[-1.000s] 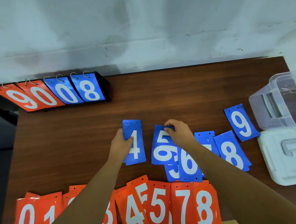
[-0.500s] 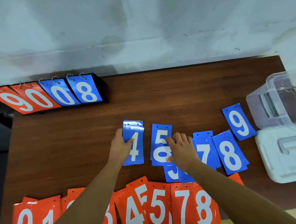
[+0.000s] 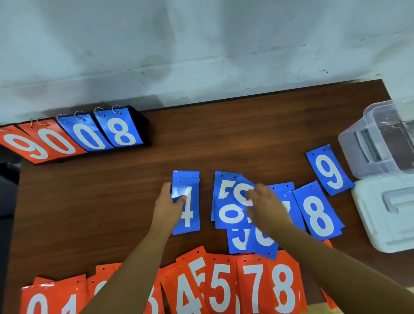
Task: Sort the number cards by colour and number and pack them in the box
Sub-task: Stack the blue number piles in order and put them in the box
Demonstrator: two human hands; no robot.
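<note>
Glossy blue cards point(image 3: 188, 216) in left hand point(image 3: 167, 209) (punched rectangles), wood-grain table point(image 3: 88, 210)

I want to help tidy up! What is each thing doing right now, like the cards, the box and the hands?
Left grip: holds the blue 4 cards.
Right grip: holds a tilted blue card over the blue 5 card.
Blue 9 card: flat, alone.
Orange cards: overlapping row, face up.
Box: open, lid off.
Lid: flat beside the box.
Scoreboard: standing, shows 9008.
</note>
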